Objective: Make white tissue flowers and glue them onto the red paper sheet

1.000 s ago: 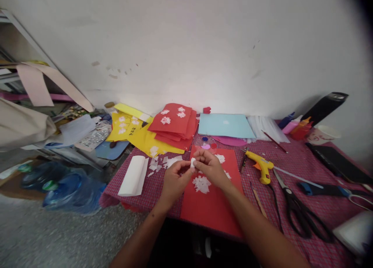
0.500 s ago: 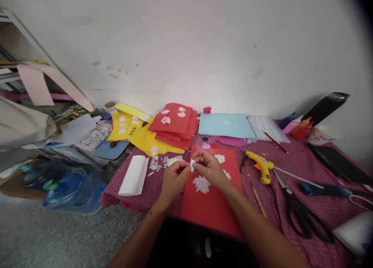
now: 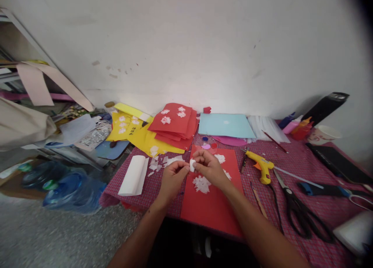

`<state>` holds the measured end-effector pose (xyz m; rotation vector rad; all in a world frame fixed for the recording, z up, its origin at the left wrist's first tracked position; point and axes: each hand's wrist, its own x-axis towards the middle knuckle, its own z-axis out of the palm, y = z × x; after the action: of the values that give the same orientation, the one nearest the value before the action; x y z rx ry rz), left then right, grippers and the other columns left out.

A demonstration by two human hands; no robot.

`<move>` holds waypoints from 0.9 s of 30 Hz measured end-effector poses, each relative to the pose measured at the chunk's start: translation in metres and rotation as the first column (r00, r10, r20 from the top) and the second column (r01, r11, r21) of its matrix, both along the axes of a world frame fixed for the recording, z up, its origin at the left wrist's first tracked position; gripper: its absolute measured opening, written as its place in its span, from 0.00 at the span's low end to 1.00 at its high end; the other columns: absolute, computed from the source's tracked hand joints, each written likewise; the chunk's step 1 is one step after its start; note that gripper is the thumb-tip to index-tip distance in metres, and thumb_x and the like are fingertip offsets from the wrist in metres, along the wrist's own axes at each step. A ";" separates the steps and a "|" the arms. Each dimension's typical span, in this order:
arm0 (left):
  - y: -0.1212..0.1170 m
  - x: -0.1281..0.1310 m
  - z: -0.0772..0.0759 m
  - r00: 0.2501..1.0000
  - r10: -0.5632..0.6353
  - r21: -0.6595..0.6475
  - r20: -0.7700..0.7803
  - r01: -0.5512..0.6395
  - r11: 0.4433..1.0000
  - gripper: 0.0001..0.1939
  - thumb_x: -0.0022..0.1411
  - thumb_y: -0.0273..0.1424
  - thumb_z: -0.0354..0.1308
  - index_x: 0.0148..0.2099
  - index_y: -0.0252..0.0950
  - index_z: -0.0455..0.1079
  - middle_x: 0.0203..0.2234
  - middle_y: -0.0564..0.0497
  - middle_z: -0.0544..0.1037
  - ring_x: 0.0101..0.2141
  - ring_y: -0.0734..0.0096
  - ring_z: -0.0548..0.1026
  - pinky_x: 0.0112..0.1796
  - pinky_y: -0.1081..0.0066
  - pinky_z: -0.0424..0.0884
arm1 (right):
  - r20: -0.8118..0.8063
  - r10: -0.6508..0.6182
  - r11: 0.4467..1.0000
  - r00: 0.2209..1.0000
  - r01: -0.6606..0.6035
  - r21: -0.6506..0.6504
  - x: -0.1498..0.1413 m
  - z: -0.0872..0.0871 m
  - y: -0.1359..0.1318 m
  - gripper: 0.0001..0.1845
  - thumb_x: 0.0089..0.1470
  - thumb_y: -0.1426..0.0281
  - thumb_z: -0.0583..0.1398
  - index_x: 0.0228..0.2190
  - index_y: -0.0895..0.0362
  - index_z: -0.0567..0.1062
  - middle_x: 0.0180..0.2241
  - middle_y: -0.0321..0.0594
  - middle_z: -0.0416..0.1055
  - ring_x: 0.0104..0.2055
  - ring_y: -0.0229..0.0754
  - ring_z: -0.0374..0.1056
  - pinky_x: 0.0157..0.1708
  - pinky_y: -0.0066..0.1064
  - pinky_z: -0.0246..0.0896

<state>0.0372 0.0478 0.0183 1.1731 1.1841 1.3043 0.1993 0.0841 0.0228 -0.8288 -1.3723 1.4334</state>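
Over the red sheet (image 3: pixel 214 213), my right hand (image 3: pixel 211 170) pinches a small piece of white paper (image 3: pixel 192 165) between thumb and fingers. Thumb and forefinger of my left hand (image 3: pixel 173 180) are pressed together at the left edge of that piece. Beneath my hands, the red sheet bears a large cluster of crumpled white paper bits (image 3: pixel 201 184) and a smaller white cluster (image 3: pixel 220 158); another is partly hidden by my right hand. Torn white paper scraps (image 3: pixel 155 165) lie left of the sheet, beside a folded white paper (image 3: pixel 133 176).
Right of the sheet lie a yellow glue gun (image 3: pixel 260 167), black-handled scissors (image 3: pixel 303 213) and a pencil (image 3: pixel 259 200). Behind are stacked red sheets (image 3: pixel 175 120), yellow paper (image 3: pixel 145 137) and a light blue sheet (image 3: pixel 224 125). A black flask (image 3: pixel 326 106) stands far right.
The left fingertips have shifted slightly left and down, and more of the small white paper shows between my hands. The right hand has barely moved.
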 end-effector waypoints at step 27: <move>-0.002 -0.004 0.003 0.962 0.053 0.129 -0.266 -0.019 0.992 0.06 0.61 0.32 0.59 0.36 0.37 0.77 0.30 0.52 0.79 0.33 0.69 0.74 0.37 0.71 0.68 | 0.028 0.057 0.997 0.998 -0.058 0.058 -0.001 -0.002 -0.002 0.14 0.53 0.67 0.65 0.40 0.53 0.68 0.29 0.31 0.67 0.26 0.34 0.63 0.25 0.27 0.59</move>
<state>0.0335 0.0453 0.0212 1.4621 1.3388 1.2901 0.1983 0.0819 0.0207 -0.7778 -1.4618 1.4235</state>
